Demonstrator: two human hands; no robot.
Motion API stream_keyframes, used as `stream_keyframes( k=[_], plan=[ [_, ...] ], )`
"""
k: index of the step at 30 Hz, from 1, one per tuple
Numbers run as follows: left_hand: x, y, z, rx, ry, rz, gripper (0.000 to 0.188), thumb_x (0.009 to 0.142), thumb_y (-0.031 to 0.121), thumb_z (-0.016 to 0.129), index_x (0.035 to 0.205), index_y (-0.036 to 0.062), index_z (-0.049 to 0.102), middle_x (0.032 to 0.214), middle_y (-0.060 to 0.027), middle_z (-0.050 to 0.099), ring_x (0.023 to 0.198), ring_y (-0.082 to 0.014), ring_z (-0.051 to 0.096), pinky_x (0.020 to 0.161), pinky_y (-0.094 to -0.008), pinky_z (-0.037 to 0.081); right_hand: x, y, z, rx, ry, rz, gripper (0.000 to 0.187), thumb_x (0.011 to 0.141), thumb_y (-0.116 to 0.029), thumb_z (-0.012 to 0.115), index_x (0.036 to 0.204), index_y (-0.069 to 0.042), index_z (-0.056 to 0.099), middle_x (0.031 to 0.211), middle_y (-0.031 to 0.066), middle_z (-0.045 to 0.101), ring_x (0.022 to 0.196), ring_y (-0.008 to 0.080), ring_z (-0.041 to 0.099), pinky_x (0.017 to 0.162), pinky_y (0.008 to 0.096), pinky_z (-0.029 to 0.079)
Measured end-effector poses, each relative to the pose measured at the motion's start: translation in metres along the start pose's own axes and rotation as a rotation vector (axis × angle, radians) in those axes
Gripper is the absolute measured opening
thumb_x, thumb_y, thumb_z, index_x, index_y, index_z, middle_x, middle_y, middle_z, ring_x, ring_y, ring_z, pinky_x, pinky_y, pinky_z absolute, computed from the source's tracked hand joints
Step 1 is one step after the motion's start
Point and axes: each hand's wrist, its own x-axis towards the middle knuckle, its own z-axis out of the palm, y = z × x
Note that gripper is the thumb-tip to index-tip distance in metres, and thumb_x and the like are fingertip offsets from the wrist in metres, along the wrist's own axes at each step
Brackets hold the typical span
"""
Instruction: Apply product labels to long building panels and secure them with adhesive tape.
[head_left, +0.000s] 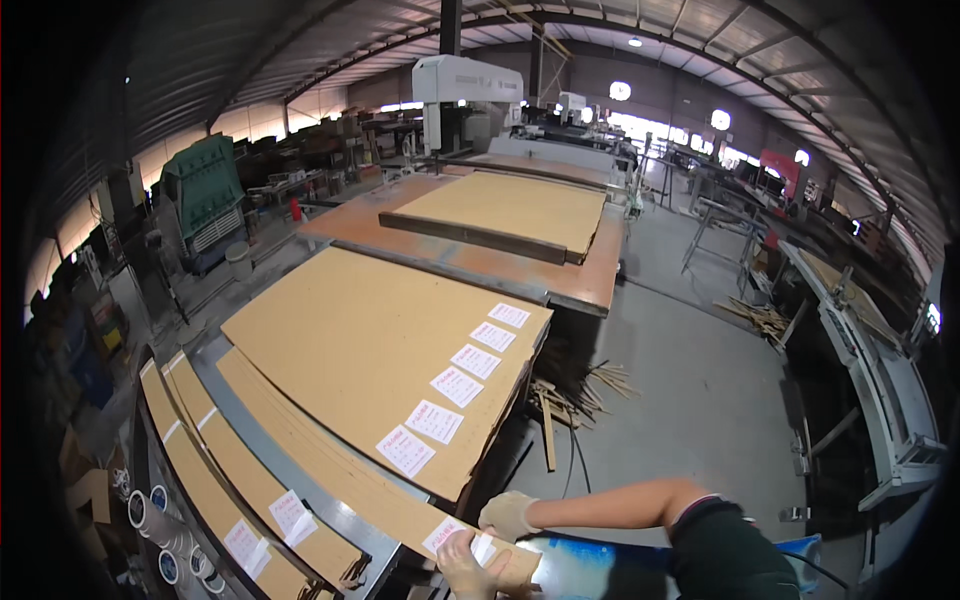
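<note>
Big workshop with one arched roof over everything, and one bulky white machine head point(470, 85) well beyond both hands, next to one stack of tan sheets point(500, 205) on an orange-brown surface point(360, 215).

Closer in, one large tan stack point(370, 340) sits just beyond the hands on a grey metal surface point(280, 460). I count six white labels with reddish print on it, in a row running away from the hands along its right side. One long narrow tan strip point(360, 478) lies alongside, its near end right at the hands, with a seventh label point(440, 532) there.

Left hand point(465, 568) has its fingers bent over that end of the strip, just beside the label and touching a small white slip point(483, 548); can't tell if it's really pinching anything. Right hand point(508, 515) is just beyond it at the strip's far edge, curled, fingers mostly hidden, so no idea whether it's gripping.

Well left of the left hand: two more narrow tan pieces, the outer one point(200, 475) and the inner one point(235, 455), one label each, so nine labels total. Further left, at least four white rolls point(170, 568). Right of the hands, two piles of wood scraps point(580, 395) on the floor.
</note>
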Motion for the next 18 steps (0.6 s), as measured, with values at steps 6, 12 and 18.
stream_keyframes(
  k=[6,12,18],
  plan=[
    [-0.023,-0.063,0.002,-0.666,0.210,-0.890,0.024,0.087,0.020,0.069,0.099,0.0046,0.056,0.078,-0.0071,0.059,0.076,-0.0220,0.061,0.067,-0.0392,0.050,0.042,0.053,0.041,0.344,0.080,-0.209,0.030,0.086,-0.031,0.057,0.101,-0.009,0.073,0.099,0.0143,0.072,0.090,0.0302,0.069,0.079,0.0444,0.053],
    [-0.162,-0.112,0.077,-0.430,-0.164,-0.030,0.022,0.091,0.029,0.067,0.090,0.0077,0.062,0.075,-0.0081,0.065,0.064,-0.0177,0.064,0.056,-0.0303,0.051,0.006,0.077,0.035,0.027,-0.727,-0.282,0.022,0.086,-0.023,0.055,0.092,-0.006,0.068,0.078,0.0211,0.068,0.072,0.0383,0.065,0.066,0.0444,0.051],
    [-0.068,-0.069,0.001,-0.657,-0.348,-0.780,0.020,0.091,0.023,0.068,0.086,0.0053,0.061,0.067,-0.0048,0.059,0.061,-0.0115,0.058,0.053,-0.0297,0.048,-0.033,0.017,0.003,-0.005,-0.293,0.083,0.058,0.087,-0.016,0.054,0.143,-0.011,0.041,0.119,0.0251,0.062,0.108,0.0401,0.061,0.092,0.0419,0.049]
  ],
)
